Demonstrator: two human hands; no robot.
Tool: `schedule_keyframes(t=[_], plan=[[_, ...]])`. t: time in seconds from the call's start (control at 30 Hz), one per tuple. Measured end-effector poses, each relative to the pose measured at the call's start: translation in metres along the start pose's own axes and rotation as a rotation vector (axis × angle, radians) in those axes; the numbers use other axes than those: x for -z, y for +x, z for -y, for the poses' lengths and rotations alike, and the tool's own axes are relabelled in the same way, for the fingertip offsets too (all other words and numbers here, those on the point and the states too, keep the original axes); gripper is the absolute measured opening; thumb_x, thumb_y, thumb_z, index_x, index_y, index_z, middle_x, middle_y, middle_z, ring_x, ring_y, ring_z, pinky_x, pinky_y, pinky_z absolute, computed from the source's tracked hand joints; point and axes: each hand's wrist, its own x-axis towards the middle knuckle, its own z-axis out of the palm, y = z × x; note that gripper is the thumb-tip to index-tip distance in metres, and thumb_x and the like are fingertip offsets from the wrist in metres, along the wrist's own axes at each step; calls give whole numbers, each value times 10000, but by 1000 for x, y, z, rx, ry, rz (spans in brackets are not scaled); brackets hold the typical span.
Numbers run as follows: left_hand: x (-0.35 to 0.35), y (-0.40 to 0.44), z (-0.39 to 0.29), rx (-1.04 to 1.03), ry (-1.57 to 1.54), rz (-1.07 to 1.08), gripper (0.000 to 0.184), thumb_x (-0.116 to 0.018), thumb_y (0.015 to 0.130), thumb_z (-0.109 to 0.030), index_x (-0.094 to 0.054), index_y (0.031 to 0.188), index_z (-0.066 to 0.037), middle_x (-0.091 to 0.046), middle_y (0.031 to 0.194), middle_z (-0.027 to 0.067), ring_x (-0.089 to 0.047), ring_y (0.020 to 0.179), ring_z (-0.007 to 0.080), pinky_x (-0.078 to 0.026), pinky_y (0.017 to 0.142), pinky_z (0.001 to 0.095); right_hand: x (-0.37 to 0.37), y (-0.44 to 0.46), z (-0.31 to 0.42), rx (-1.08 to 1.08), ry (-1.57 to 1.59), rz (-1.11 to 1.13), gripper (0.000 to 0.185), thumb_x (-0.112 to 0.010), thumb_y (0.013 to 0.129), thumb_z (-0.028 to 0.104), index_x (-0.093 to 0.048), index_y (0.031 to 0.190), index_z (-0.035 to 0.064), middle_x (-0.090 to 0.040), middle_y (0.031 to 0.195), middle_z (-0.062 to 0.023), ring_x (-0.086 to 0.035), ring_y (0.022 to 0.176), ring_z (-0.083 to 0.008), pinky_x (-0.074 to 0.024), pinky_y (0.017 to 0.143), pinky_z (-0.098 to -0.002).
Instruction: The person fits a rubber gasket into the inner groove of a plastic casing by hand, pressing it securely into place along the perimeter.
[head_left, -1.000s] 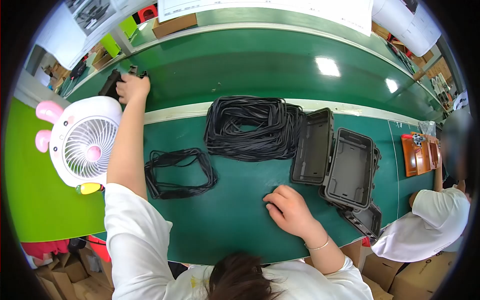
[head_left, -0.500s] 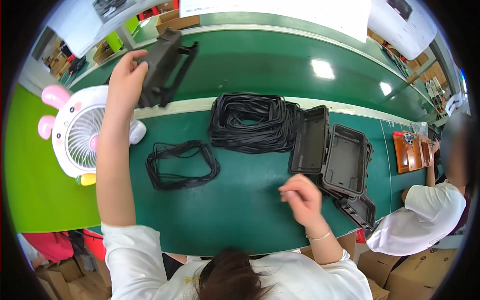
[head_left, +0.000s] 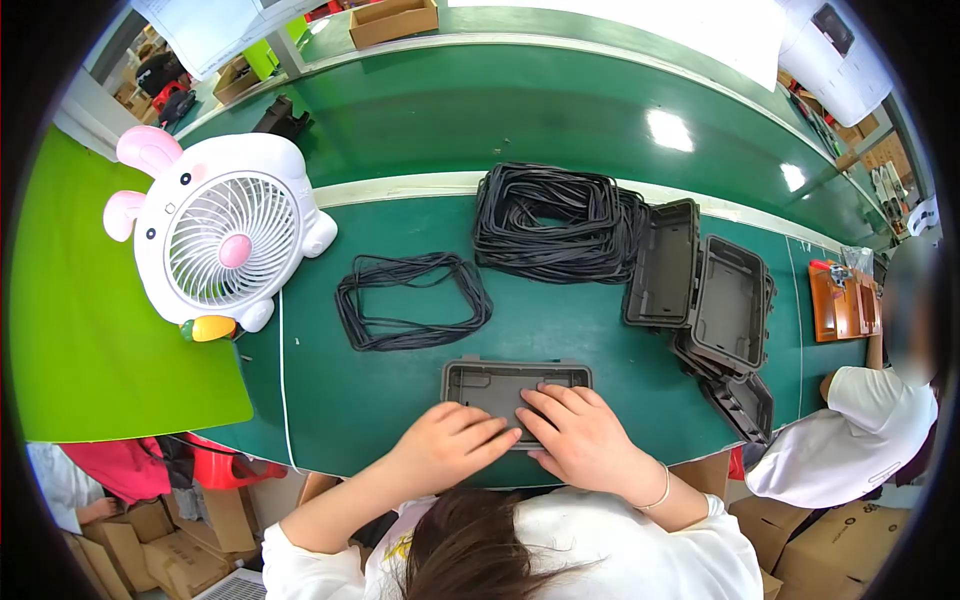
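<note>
A shallow dark grey plastic case half (head_left: 465, 376) lies near the front edge of the table, its hollow side up. My left hand (head_left: 450, 440) is closed at its near left part, fingers bent over the near rim; its thumb is hard to make out. Reaching in from the right, my right hand (head_left: 575, 428) has its fingers apart and rests them inside the case half. Both hands cover much of the near rim. Beyond them lies a small bundle of black rectangular rubber gaskets (head_left: 410, 335), with a larger pile of such gaskets (head_left: 555, 260) farther back.
Several more grey case parts (head_left: 733, 305) lean together on the right. A white rabbit-shaped fan (head_left: 225, 235) stands at left beside a green mat (head_left: 100, 330). Another dark part (head_left: 283, 120) lies at the back left. At right, a co-worker (head_left: 850, 430) sits near an orange-brown fixture (head_left: 842, 303).
My left hand has come down from the back left to the front with a case half, which now lies on the table. The right hand has moved left onto it. The view has shifted.
</note>
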Motion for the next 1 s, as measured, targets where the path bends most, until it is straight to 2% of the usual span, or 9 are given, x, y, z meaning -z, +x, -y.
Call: schedule_keyframes(t=[0.13, 0.23, 0.3, 0.33, 0.47, 0.63, 0.83, 0.93, 1.0], plan=[[-9, -5, -11, 80, 28, -34, 382, -675, 746, -202, -654, 1123, -144, -637, 1094, -10, -594, 995, 158, -440, 856, 311, 4, -2, 2, 20, 37, -6, 511, -755, 716, 248, -593, 1151, 34, -554, 1242, -140, -509, 1162, -276, -416, 941, -408], [8, -5, -7, 91, -277, 26, 347, -696, 753, -177, -652, 1092, -111, -639, 1085, 33, -602, 991, 206, -460, 833, 340, 15, 5, -2, 53, 209, -40, 450, -736, 733, 190, -596, 1128, 28, -565, 1194, -144, -543, 1090, -298, -449, 893, -399], [12, -8, 1, 119, -390, -109, 309, -691, 754, -115, -643, 1056, -75, -641, 1062, 67, -607, 957, 245, -473, 808, 365, 25, 20, -15, 68, 434, -115, 412, -715, 744, 128, -595, 1124, 24, -578, 1149, -143, -569, 1026, -319, -471, 856, -396], [13, -10, 3, 135, -449, -173, 290, -688, 754, -85, -639, 1038, -57, -641, 1051, 84, -610, 940, 265, -480, 795, 378, 38, 38, -14, 70, 376, -179, 323, -674, 758, 52, -601, 1071, 11, -585, 1042, -140, -578, 913, -333, -490, 778, -399], [17, -12, 5, 220, -476, -272, 218, -627, 738, 35, -619, 951, -7, -642, 973, 115, -610, 826, 297, -502, 738, 384, 24, 115, -38, 26, 200, -292, 214, -615, 799, 30, -609, 1013, 14, -533, 868, -143, -589, 780, -333, -488, 674, -402], [13, -27, 4, 314, -450, -332, 228, -617, 723, 59, -624, 941, -6, -638, 969, 112, -610, 829, 289, -507, 716, 368, -15, 174, -64, -133, -174, -208, 113, -628, 790, 70, -583, 880, 18, -542, 820, -131, -610, 689, -307, -512, 594, -395], [23, -41, 15, 455, -347, -417, 282, -620, 730, 69, -617, 1003, -3, -621, 1032, 133, -602, 887, 304, -502, 767, 378, -13, 169, -64, -143, -160, -339, 115, -640, 764, 74, -552, 822, 28, -529, 799, -125, -603, 663, -294, -509, 578, -393], [30, -23, 22, 544, -178, -566, 347, -630, 736, 53, -604, 1076, -10, -578, 1157, 164, -561, 1017, 334, -474, 859, 406, 8, 156, -32, 87, -50, -471, 152, -651, 714, 60, -545, 819, 33, -505, 804, -115, -579, 747, -293, -496, 618, -386], [33, 0, 27, 607, -31, -712, 384, -636, 745, 32, -590, 1123, -15, -535, 1241, 181, -516, 1106, 358, -444, 919, 430, 16, 141, -2, 408, 30, -414, 158, -623, 660, 134, -536, 776, 72, -512, 811, -90, -544, 740, -237, -473, 604, -346]])
